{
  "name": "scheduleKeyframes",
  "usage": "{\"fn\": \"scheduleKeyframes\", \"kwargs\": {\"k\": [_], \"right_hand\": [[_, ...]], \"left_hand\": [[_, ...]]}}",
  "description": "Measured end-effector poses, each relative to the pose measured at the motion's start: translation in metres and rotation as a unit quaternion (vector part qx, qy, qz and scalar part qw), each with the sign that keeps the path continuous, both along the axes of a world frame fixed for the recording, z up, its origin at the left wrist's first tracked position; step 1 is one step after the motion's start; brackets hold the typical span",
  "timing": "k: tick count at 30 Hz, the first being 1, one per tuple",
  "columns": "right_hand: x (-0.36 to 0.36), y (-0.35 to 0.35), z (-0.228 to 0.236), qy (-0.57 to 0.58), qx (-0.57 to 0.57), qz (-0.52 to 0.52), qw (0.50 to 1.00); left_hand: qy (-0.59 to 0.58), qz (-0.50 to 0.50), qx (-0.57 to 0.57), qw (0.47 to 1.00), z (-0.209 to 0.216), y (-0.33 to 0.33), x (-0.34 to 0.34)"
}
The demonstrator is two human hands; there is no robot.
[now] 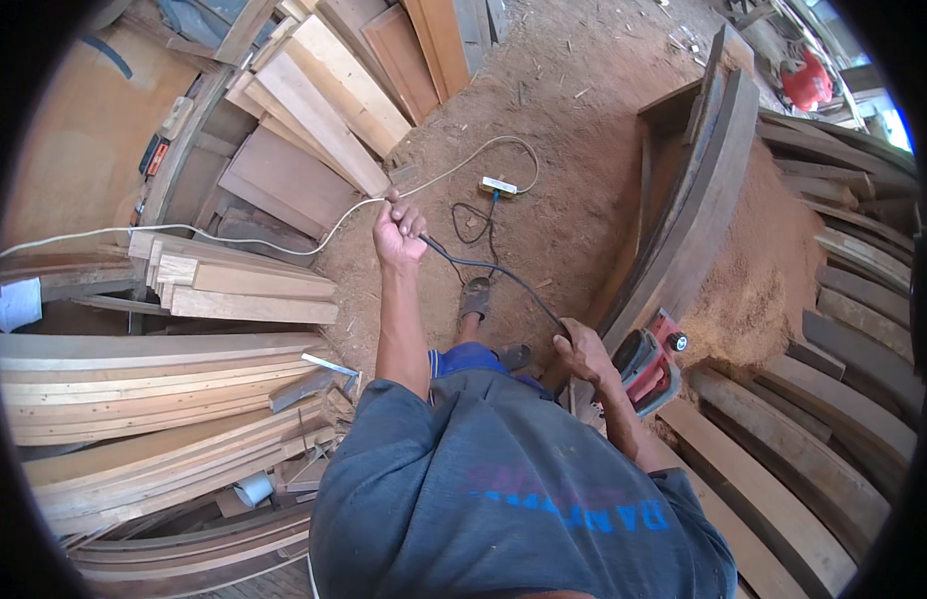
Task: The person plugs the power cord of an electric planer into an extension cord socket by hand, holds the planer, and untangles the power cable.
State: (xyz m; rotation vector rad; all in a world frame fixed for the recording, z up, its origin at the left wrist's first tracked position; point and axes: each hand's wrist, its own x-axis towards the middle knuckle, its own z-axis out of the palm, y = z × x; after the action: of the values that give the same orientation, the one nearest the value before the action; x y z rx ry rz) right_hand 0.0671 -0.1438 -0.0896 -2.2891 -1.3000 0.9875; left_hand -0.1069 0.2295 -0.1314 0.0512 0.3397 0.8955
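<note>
My left hand [399, 232] was curled in a loose fist around the black cable [528, 288], raised in front of me over the sawdust-covered floor [573, 130]. My right hand [583, 351] was lower and nearer my body, fingers bent, with the same cable running up to it; how firmly it gripped there I could not tell. Between my two hands the cable hung in a shallow curve, and another stretch dropped past my sandal [475, 297] and looped on the ground to the blue plug [496, 196] at the white socket block [499, 186]. A white cord [269, 245] came in from the left, passed close by my left fingers and bent round to that block.

Just beside my right forearm sat the red power tool [655, 361], next to the long dark beam [698, 200], with heaped sawdust [753, 280] on the beam's far side. Among the boards at lower left lay a pale cup-like container [254, 488], its contents too small to make out. At the left edge stood a white container [18, 304], its inside hidden from me.
</note>
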Motion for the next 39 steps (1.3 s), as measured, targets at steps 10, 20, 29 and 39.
{"fn": "scheduleKeyframes", "kwargs": {"k": [10,20,29,39], "right_hand": [[0.014,0.086,0.014,0.566,0.111,-0.319,0.752],[-0.003,0.109,0.11,0.51,0.198,-0.314,0.776],[-0.041,0.046,0.118,0.353,0.07,0.142,0.922],[0.035,-0.004,0.103,-0.036,0.136,-0.122,0.983]], "left_hand": [[0.215,-0.499,0.352,0.763,0.062,-0.159,0.049],[-0.087,-0.42,-0.051,0.902,0.036,-0.167,0.048],[0.106,-0.152,-0.169,0.968,0.041,0.045,0.06],[0.105,0.108,0.394,0.907,0.309,0.161,0.091]]}}
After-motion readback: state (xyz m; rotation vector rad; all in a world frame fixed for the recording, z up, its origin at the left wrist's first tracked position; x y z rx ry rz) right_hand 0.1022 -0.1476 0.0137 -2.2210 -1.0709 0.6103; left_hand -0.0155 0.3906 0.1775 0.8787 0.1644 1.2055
